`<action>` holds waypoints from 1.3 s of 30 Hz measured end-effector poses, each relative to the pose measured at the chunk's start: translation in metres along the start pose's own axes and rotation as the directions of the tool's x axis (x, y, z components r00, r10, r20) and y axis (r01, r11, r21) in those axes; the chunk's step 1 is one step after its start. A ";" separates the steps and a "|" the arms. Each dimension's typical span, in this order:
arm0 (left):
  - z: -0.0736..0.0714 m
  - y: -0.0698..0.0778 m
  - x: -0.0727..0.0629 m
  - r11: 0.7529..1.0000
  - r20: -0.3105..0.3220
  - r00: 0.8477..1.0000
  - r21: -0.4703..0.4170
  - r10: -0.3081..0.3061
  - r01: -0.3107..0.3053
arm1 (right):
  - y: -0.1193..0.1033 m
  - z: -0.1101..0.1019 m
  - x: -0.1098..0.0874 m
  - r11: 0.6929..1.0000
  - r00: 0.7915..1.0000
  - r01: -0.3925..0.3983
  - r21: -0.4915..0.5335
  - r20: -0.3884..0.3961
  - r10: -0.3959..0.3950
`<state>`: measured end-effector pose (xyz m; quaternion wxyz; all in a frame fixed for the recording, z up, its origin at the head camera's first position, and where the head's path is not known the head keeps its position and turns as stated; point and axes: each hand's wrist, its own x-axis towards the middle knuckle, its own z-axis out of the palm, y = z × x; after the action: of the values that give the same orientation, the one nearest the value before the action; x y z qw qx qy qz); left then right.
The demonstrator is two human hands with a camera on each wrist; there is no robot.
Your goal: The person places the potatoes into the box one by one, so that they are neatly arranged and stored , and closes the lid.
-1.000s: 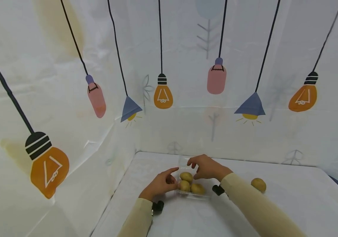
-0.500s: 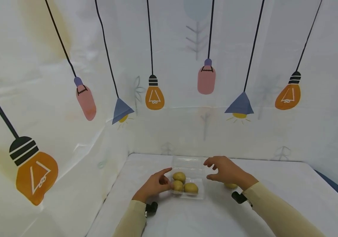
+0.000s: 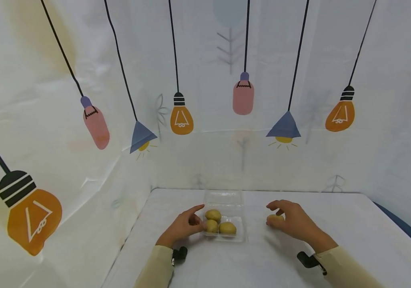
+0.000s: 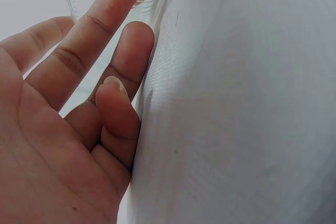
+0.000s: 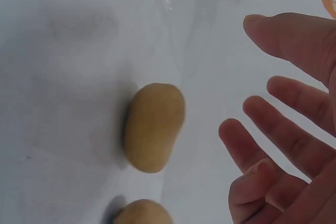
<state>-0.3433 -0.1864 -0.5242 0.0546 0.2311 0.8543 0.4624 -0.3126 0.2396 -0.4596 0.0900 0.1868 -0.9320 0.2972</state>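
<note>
White table [image 3: 219, 264], open clear box [image 3: 232, 220], two loose potatoes [image 5: 155, 128] nearby

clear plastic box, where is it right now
In the head view, the clear plastic box sits on the white table, just right of the left hand, with three potatoes inside.

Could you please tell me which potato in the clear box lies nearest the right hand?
It is the front right potato in the head view; the back potato and the front left potato lie closer to the left hand.
</note>
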 end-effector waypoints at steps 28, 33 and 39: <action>0.000 0.003 -0.001 1.000 0.004 1.000 -0.001 -0.001 0.001 | 0.031 0.034 -0.016 0.974 0.975 -0.167 -0.150 -0.172 0.141; -0.001 0.003 0.000 1.000 0.006 1.000 -0.006 0.008 -0.008 | 0.029 0.034 -0.016 0.972 0.974 -0.176 -0.157 -0.168 0.149; 0.000 0.001 0.001 1.000 0.013 1.000 -0.022 0.020 -0.019 | 0.029 0.034 -0.017 0.968 0.979 -0.177 -0.177 -0.130 0.155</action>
<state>-0.3435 -0.1858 -0.5228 0.0582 0.2417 0.8464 0.4709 -0.3105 0.2462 -0.5068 0.1357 0.0813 -0.9615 0.2249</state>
